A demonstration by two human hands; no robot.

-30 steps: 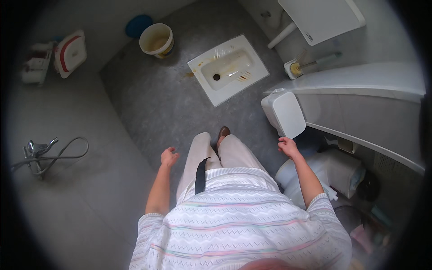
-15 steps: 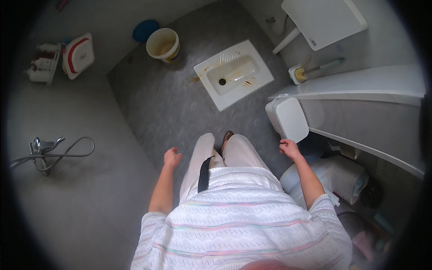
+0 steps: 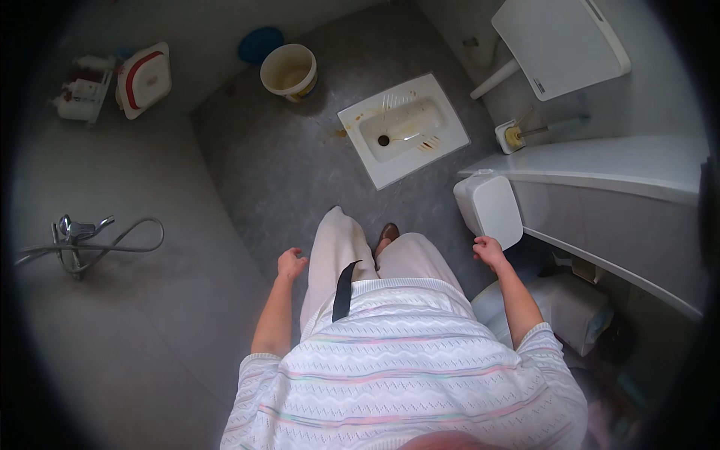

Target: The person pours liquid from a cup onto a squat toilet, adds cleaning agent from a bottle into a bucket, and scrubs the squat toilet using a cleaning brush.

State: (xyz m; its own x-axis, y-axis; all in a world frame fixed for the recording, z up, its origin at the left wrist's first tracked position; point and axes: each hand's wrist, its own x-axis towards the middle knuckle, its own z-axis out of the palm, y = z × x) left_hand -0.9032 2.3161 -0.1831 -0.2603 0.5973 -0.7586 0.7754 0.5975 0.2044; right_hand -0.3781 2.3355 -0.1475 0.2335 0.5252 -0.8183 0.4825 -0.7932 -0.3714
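My left hand (image 3: 292,264) hangs beside my left thigh, fingers loosely bent and a little apart, holding nothing. On the other side, my right hand (image 3: 490,253) is held out with its fingers loosely bent and nothing visible in them. It overlaps the lower edge of a white lidded bin (image 3: 499,212); whether they touch I cannot tell. Ahead of my feet a white squat toilet (image 3: 405,129) is set in the grey floor, with brown stains on its rim and around its drain. One brown shoe (image 3: 388,232) shows between my trouser legs.
A white bucket (image 3: 289,71) and blue basin (image 3: 261,46) stand far left. A cistern (image 3: 562,49) and toilet brush (image 3: 514,137) are at the right, above a long white ledge (image 3: 585,161). On the left wall are a shower tap (image 3: 75,229), bottles (image 3: 79,97) and a red-rimmed basin (image 3: 145,80).
The view has shifted, so the toilet, bucket and bin sit slightly lower and further right. My legs have moved in a step. Both hands stay at my sides.
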